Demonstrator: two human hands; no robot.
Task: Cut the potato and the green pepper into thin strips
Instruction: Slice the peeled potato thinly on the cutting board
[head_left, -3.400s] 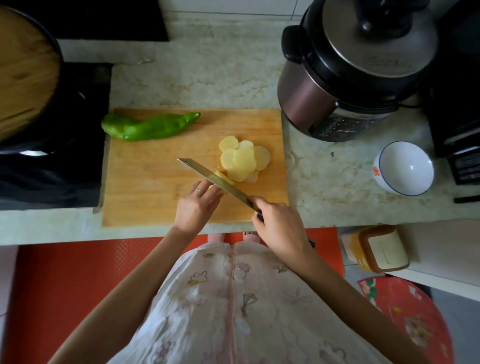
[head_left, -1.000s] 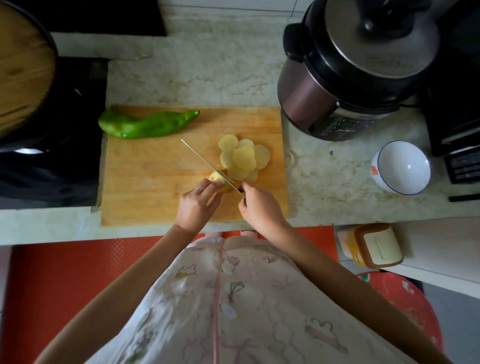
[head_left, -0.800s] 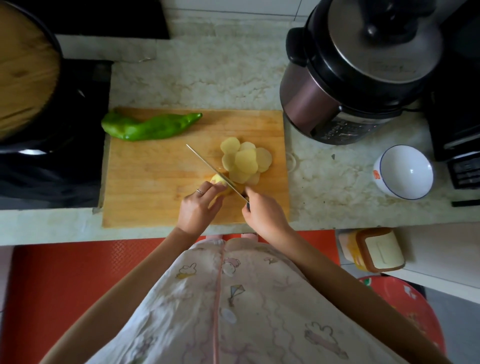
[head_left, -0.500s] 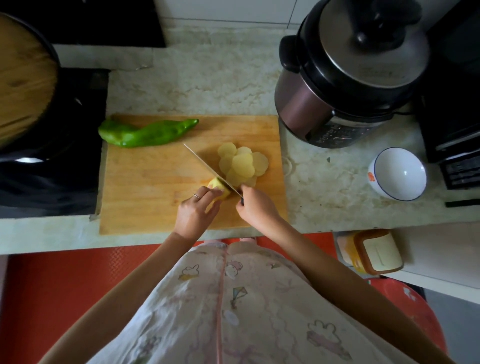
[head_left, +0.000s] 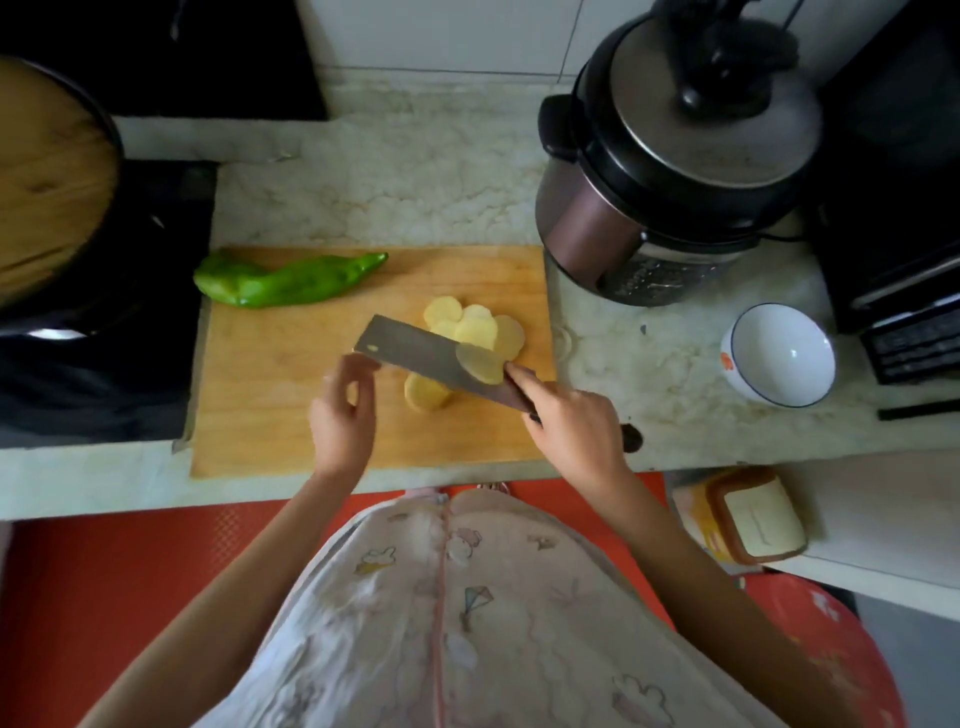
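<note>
On the wooden cutting board (head_left: 270, 395) lies a whole green pepper (head_left: 285, 280) at the back left. A pile of round potato slices (head_left: 480, 325) sits at the board's right. My right hand (head_left: 571, 421) grips the handle of a cleaver (head_left: 415, 351), whose blade is tilted flat, with one potato slice (head_left: 480, 364) lying on it. Under the blade rests the remaining potato end (head_left: 426, 392). My left hand (head_left: 343, 410) hovers just left of the blade with loosely curled fingers and holds nothing.
A pressure cooker (head_left: 670, 161) stands at the back right, and a white bowl (head_left: 779, 353) sits right of the board. A dark pot with a wooden lid (head_left: 47, 176) is on the stove at left. A black appliance (head_left: 904, 208) fills the far right.
The cleaver has turned from edge-down slicing to lying tilted flat with a slice on it. My left hand has let go of the potato end and lifted off it.
</note>
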